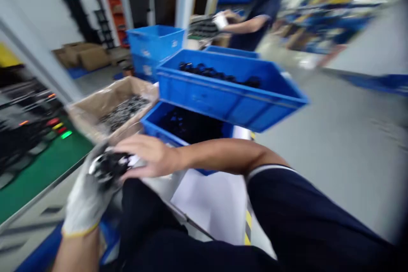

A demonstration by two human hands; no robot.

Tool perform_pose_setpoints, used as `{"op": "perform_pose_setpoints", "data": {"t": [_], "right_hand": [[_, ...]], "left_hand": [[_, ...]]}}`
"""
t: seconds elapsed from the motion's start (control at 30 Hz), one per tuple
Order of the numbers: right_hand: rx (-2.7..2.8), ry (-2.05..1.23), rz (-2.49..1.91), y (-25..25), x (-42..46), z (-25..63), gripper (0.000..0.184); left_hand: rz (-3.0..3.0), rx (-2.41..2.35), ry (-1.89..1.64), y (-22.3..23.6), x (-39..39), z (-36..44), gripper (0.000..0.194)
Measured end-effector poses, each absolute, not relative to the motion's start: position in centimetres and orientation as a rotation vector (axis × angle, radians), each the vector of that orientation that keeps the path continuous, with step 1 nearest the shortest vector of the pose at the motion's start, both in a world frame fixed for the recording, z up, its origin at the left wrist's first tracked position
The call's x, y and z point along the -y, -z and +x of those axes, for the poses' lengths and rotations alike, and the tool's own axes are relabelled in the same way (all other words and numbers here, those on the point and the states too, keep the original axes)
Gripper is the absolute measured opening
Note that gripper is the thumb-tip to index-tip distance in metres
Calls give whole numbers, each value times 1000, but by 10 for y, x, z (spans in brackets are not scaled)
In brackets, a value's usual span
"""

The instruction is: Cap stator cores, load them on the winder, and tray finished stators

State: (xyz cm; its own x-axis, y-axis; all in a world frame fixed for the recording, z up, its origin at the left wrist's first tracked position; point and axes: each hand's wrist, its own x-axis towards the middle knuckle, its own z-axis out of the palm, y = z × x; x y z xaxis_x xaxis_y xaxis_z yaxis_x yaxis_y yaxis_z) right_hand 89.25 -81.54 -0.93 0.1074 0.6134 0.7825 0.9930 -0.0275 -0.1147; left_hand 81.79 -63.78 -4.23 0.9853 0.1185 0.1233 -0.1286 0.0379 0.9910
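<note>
My L hand (84, 202), in a white glove, held the blk part (110, 168), fingers curled round it; my R hand (151, 157), bare, pinched its right end btwn fingers & thumb, tho blur hid details; the part was low in front of me, nr the carton (108, 100) w/ small grey pcs (127, 110); beyond my R wrist, a blue bin (165, 137) w/ dark pcs (178, 120); a higher bin (204, 93) behind, also w/ blk pcs (219, 74).
</note>
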Motion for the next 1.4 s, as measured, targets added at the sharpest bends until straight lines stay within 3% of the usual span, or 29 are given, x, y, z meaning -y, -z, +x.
{"op": "perform_pose_setpoints", "data": {"t": [0.13,0.3,0.53,1.07,1.3,1.4], "right_hand": [[1535,700,-1518,11,820,898,54],[1576,726,-1572,6,823,887,56],[1584,826,-1594,6,820,888,40],[1565,777,-1646,13,818,883,40],[1583,650,-1747,13,825,888,66],[1541,721,-1762,7,826,889,82]], "left_hand": [[1349,-13,-276,41,623,795,84],[1438,62,-279,37,631,798,87],[1611,31,-336,40,626,790,84],[1668,30,-250,40,634,788,74],[1399,106,-235,51,647,795,62],[1629,69,-351,51,650,811,57]]}}
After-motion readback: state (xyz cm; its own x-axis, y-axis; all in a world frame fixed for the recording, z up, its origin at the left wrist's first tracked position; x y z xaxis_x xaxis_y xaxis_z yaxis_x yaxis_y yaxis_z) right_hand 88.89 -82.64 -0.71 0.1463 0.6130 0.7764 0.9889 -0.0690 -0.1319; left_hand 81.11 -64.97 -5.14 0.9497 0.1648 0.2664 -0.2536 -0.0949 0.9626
